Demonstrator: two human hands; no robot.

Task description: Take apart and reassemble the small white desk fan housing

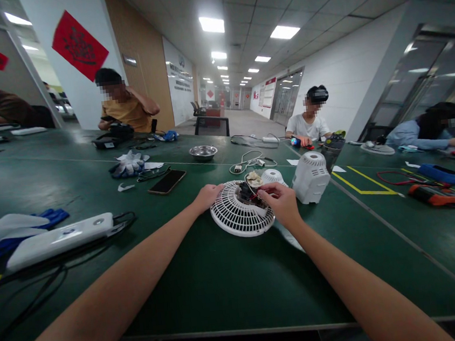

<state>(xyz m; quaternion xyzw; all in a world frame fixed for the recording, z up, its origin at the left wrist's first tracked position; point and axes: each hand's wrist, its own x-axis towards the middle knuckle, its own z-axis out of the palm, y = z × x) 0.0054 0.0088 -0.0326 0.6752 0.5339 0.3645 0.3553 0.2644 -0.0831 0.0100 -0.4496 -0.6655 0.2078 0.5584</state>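
A round white fan grille (236,221) lies on the green table in front of me, with a dark motor (246,191) and a cream-coloured part (254,178) at its middle. My left hand (209,195) grips the grille's far left rim. At the motor, the fingers of my right hand (282,203) are pinched together. Whatever they hold there is too small to make out. Just behind my right hand is a white vented part (272,176), partly hidden. To its right stands a white fan housing (312,178).
A phone (167,181), a metal bowl (203,152) and a white cable (253,159) lie beyond the grille. On the left is a white power strip (62,239) with dark cords. An orange multimeter (437,195) lies at right. Several people sit around the table.
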